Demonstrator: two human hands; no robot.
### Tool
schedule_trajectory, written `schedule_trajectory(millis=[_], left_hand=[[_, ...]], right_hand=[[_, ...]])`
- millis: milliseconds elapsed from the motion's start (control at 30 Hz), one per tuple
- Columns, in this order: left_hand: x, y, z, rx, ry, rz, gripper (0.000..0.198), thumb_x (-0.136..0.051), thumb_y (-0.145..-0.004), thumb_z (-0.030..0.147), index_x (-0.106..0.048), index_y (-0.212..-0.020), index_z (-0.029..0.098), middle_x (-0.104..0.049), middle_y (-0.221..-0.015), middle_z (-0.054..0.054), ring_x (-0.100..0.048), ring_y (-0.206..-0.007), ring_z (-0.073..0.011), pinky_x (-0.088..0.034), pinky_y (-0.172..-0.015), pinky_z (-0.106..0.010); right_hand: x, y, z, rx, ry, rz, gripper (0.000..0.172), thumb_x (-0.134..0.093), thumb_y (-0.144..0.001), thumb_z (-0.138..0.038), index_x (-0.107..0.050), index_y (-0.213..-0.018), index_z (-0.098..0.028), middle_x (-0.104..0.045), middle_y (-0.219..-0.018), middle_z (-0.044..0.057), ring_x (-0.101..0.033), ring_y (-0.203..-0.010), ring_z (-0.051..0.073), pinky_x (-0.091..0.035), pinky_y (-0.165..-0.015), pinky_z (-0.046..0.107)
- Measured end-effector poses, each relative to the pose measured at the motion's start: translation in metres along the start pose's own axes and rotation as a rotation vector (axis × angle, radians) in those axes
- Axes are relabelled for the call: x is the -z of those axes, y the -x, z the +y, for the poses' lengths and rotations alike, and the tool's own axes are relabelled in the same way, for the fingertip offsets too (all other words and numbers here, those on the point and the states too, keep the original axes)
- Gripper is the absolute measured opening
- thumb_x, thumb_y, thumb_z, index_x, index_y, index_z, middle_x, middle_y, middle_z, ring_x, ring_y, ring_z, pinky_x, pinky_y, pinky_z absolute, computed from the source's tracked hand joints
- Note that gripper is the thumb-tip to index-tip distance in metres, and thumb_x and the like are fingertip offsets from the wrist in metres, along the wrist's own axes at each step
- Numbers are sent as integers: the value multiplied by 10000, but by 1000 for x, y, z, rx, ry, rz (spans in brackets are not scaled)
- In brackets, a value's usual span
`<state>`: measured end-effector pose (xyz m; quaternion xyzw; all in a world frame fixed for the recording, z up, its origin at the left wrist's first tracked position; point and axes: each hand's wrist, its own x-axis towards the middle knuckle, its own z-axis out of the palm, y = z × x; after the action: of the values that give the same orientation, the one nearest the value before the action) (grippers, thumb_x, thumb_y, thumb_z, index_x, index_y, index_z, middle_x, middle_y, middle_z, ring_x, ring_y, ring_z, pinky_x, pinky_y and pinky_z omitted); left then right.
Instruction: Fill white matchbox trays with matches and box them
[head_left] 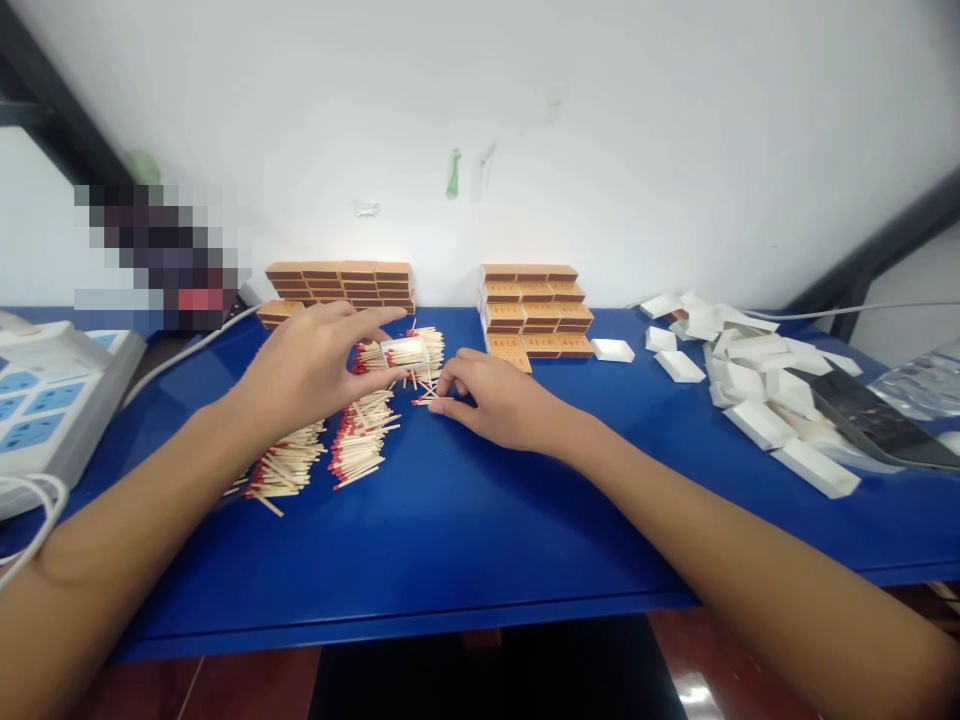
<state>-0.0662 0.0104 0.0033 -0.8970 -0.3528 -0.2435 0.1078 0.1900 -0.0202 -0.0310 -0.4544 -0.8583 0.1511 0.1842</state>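
Observation:
My left hand [311, 365] grips a white matchbox tray [405, 350] between thumb and fingers; matches lie inside it. Just to the right, my right hand [491, 400] has thumb and fingertips closed on a few red-tipped matches [424, 402] at the tabletop. A long pile of loose matches [361, 445] runs toward me below the tray. Another match pile [289, 465] spreads under and beside my left wrist, partly hidden by it.
Stacked matchboxes stand along the wall: a left stack [341, 285] and a stepped right stack [536, 315]. Empty white trays [757, 425] are heaped at the right beside a dark phone-like slab [885, 410]. A power strip [52, 400] sits at the left on the blue table [450, 540].

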Motion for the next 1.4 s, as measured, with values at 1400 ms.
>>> schedule_trajectory(millis=[1400], left_hand=[[-8, 6, 23, -131, 65, -27, 533, -663, -1006, 545, -639, -1453, 256, -768, -965, -83, -696, -842, -270, -515, -753, -381]], right_hand=[[14, 4, -17, 36, 396, 33, 184, -442, -1136, -193, -604, -1151, -108, -620, -1189, 142, -565, -840, 188, -345, -677, 330]])
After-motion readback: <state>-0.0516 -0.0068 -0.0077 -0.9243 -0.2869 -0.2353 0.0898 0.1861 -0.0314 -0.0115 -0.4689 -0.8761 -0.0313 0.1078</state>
